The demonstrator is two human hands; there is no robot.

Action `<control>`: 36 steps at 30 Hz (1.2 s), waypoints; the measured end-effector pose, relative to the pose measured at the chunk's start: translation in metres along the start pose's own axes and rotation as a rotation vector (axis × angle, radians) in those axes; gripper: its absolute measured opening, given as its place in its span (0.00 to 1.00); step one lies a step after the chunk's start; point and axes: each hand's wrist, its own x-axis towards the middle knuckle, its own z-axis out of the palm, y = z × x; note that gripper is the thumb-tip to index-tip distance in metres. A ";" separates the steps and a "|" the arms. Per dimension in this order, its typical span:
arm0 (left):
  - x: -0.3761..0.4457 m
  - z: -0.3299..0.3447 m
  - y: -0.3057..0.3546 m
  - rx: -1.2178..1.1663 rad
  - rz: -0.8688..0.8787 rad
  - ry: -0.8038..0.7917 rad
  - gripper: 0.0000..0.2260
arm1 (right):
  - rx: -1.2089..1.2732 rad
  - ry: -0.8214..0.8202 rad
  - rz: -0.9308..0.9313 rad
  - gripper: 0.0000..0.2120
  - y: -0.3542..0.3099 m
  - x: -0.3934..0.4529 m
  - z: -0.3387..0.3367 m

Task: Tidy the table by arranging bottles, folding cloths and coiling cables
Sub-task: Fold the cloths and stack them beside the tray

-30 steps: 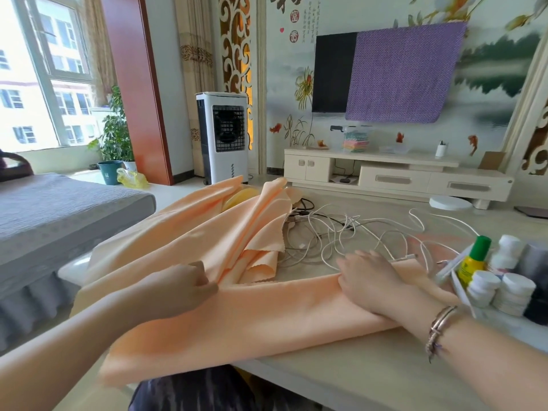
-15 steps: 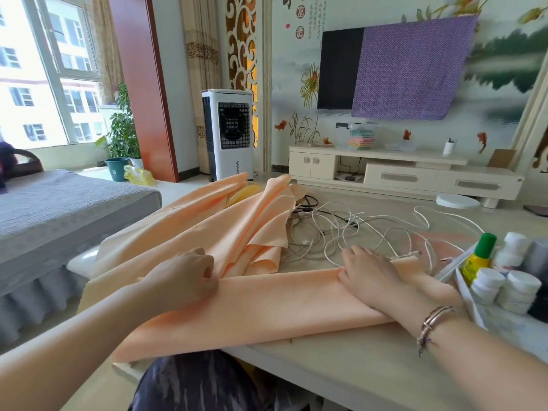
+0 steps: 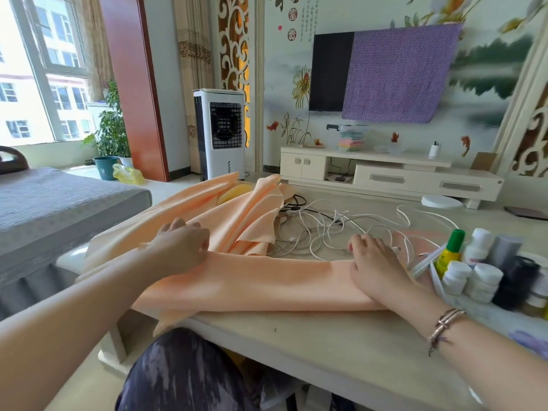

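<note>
She is in the middle of folding the peach cloth (image 3: 252, 280), which lies across the near left part of the table (image 3: 326, 345), one long folded band running left to right in front of her and the loose remainder heaped toward the far left. Her left hand (image 3: 181, 247) sits on the left end of that band with fingers curled, apparently bunching the fabric, though I cannot tell for certain that it pinches it. Her right hand (image 3: 376, 265) lies flat, fingers relaxed, pressing the right end of the band down. Just beyond it the white cables (image 3: 335, 229) sprawl uncoiled, touching the cloth's far edge, and the bottles (image 3: 474, 268) cluster at the right. By my reading, the next move calls for drawing the heaped part over the band for another fold, keeping the edge clear of the cables so they do not get caught inside. Compared with half a second ago, the left hand has shifted farther along the cloth, away from her, while the right has stayed pressed in place.
</note>
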 end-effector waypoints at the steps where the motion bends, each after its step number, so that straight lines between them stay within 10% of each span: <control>1: -0.002 0.002 0.012 0.019 0.010 0.067 0.03 | -0.004 -0.022 0.042 0.14 0.008 -0.002 -0.005; 9: -0.020 0.034 0.158 -0.299 0.443 0.167 0.12 | 0.010 -0.199 0.312 0.20 0.064 -0.017 -0.030; 22: -0.016 0.063 0.185 -0.236 0.471 0.026 0.29 | 0.134 -0.437 0.475 0.39 0.049 -0.010 -0.024; 29: -0.019 0.054 0.187 -0.235 0.497 -0.014 0.28 | 0.750 -0.214 0.496 0.12 0.053 -0.006 -0.051; 36: -0.025 0.039 0.233 -0.351 0.630 -0.107 0.30 | 1.445 -0.103 0.556 0.12 0.051 -0.012 -0.095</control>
